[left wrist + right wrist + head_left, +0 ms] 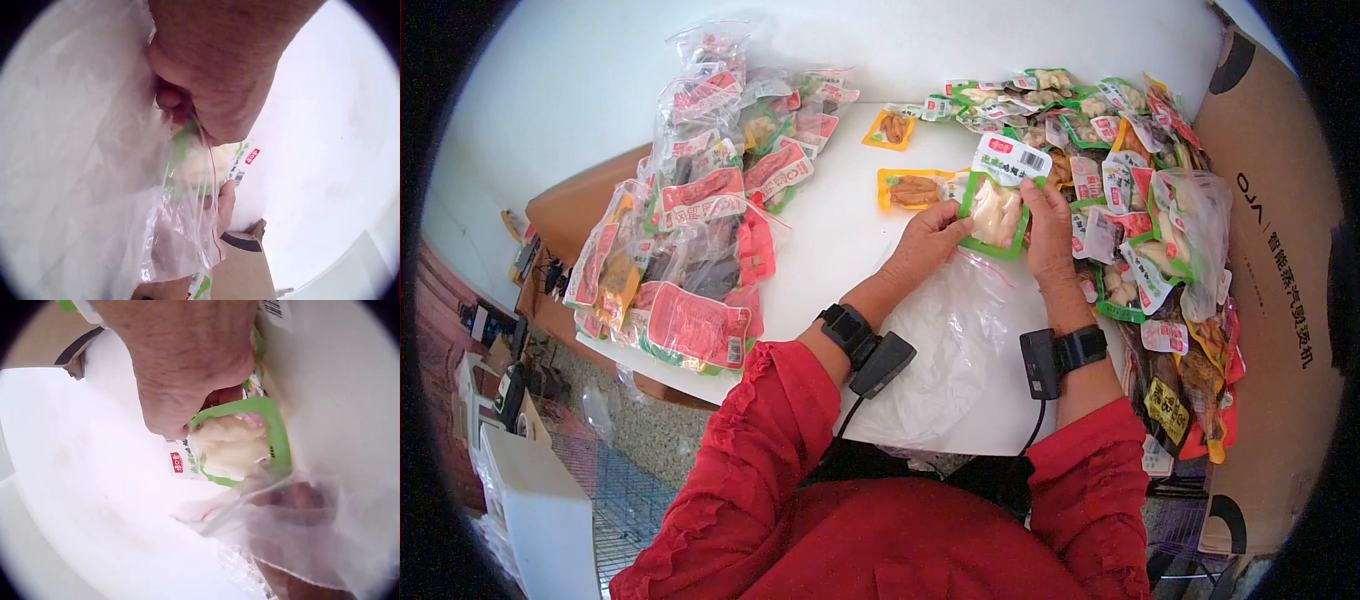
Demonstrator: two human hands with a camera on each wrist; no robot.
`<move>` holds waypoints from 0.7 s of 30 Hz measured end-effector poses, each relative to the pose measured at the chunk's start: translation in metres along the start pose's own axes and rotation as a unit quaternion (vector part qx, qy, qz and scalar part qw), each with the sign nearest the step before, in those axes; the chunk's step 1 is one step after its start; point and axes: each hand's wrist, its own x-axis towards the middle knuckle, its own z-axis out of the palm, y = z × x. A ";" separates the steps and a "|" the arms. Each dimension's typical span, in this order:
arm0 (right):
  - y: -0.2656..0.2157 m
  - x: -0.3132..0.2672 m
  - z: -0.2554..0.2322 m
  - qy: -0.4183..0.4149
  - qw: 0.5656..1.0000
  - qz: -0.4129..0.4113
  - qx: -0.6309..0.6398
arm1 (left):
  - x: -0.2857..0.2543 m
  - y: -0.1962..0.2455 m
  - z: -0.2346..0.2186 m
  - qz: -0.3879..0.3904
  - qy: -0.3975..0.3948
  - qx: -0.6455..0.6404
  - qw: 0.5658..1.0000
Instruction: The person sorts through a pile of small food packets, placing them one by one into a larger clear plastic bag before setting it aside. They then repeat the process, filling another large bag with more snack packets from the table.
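Observation:
A green-edged vacuum food packet (pixel 997 212) with pale pieces inside and a white printed top is held up between both hands. My left hand (pixel 927 243) pinches its lower left edge. My right hand (pixel 1051 232) grips its right side, thumb on the front near the white header. Just below hangs a clear zip bag (pixel 935 345) with a red seal line, its mouth right at the left fingers. In the right wrist view, the bag's film (pixel 294 519) covers the left fingers. The packet (pixel 203 164) shows partly through the film in the left wrist view.
Filled clear bags of red-labelled packets (pixel 700 200) are heaped on the left of the white table (pixel 835 220). Many loose packets (pixel 1115 190) pile up on the right, beside a large cardboard box (pixel 1280 300). Two orange-edged packets (pixel 889 129) lie toward the back.

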 end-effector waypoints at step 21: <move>0.000 0.000 -0.002 0.024 0.999 -0.026 -0.032 | -0.001 0.001 0.000 -0.018 0.010 0.034 0.999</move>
